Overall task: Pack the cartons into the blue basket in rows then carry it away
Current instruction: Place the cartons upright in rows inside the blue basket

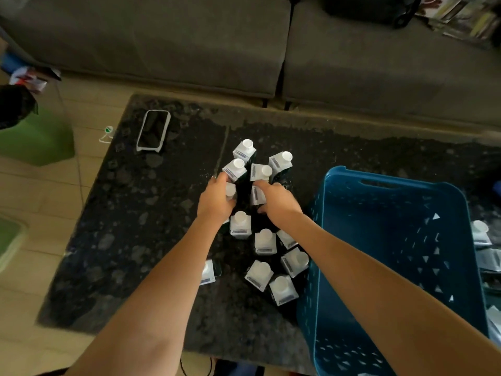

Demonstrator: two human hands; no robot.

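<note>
- While basket [393, 185] sits empty, ready for rows: cartons [265, 241] stand clustered just left of it, a few more at its right.
- Left hand [215, 199], right hand [278, 202] each wrapped round one carton, probably to lift two at once.
- Dark sides, white tops, white caps.

Grey sofa [189, 42] behind dark speckled table [141, 218]; beige tiled floor [40, 267].
</note>
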